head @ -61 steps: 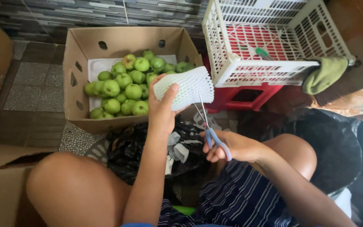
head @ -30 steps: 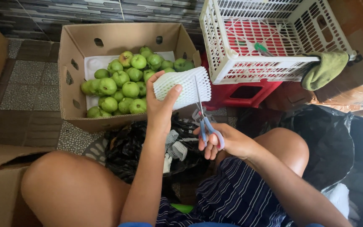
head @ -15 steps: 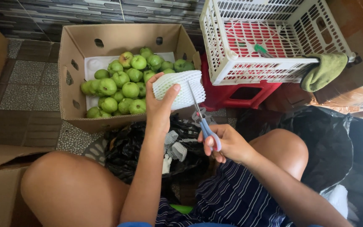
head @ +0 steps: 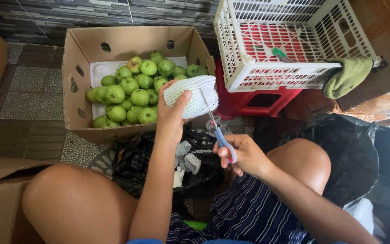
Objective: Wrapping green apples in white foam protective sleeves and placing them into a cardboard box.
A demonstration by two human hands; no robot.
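I can't see the scissors' (head: 220, 131) blade tips past my right fingers (head: 231, 151); the foam net (head: 195, 95) hides them, and whatever it wraps under my left fingers (head: 177, 101).

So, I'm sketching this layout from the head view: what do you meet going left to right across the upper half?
Cardboard box holding green fruit → left hand gripping a white foam net sleeve → white plastic crate on a red stool → green cloth hanging on the crate's corner.
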